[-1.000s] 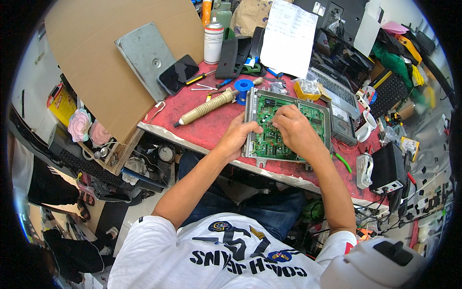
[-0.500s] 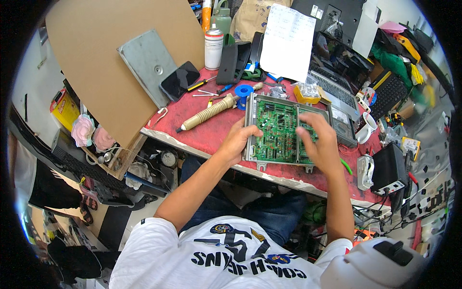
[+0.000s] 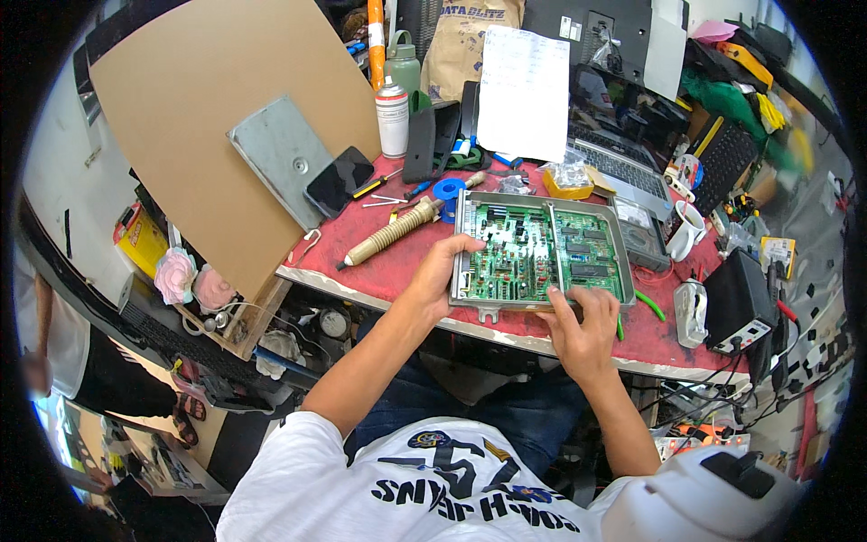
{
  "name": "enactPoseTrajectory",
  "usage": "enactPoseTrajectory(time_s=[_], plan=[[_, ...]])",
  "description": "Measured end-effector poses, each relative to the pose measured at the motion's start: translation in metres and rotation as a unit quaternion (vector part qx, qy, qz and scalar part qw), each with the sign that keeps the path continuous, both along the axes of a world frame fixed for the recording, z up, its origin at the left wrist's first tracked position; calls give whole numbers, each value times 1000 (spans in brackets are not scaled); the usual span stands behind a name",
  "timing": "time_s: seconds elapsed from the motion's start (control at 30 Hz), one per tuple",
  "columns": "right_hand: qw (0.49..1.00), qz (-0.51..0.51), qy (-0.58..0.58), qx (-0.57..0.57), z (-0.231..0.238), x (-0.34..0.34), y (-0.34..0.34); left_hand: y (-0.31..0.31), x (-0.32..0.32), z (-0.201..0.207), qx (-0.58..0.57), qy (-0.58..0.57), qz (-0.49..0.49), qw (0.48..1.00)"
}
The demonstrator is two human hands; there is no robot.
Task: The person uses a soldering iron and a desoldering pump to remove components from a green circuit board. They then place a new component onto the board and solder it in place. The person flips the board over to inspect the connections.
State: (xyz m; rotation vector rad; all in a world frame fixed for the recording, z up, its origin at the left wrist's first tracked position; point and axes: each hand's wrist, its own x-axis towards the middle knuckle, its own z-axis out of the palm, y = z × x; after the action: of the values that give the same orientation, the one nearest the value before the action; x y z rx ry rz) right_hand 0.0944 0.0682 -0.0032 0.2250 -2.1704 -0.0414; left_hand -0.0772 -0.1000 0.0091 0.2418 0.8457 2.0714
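Green circuit board (image 3: 519, 262) in metal housing (image 3: 515, 305) is at the near edge of the red mat (image 3: 388, 273). Left hand (image 3: 441, 271) grips housing's left side, thumb over board. Right hand (image 3: 581, 330) half-curled at near rim; can't tell if gripping. Blue spool (image 3: 448, 190) just beyond, far left.

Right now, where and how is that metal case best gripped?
I'd take the case by its left and right walls, one hand from each side: it is shallow and straight-rimmed, and the green board inside lies uncovered, crowded with parts. The left hand grips the left side, thumb over the rim; the right hand is at the near edge, so bring it round.
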Motion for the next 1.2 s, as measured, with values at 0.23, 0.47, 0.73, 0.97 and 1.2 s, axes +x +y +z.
enactPoseTrajectory(time_s=[0.23,0.47,0.73,0.97,1.2], plan=[[1000,8,4,11,35,12,4,-2,11,25,-6,55,19,998],[998,5,-24,59,46,25,-4,-3,-19,33,-178,226,91,953],[998,18,-24,63,44,28,-7,0,-15,34,-195,327,81,921],[998,19,-33,58,50,28,-3,0,-16,30,-306,473,241,790],[994,40,-79,-57,87,41,6,-50,6,78,-33,814,26,579]])
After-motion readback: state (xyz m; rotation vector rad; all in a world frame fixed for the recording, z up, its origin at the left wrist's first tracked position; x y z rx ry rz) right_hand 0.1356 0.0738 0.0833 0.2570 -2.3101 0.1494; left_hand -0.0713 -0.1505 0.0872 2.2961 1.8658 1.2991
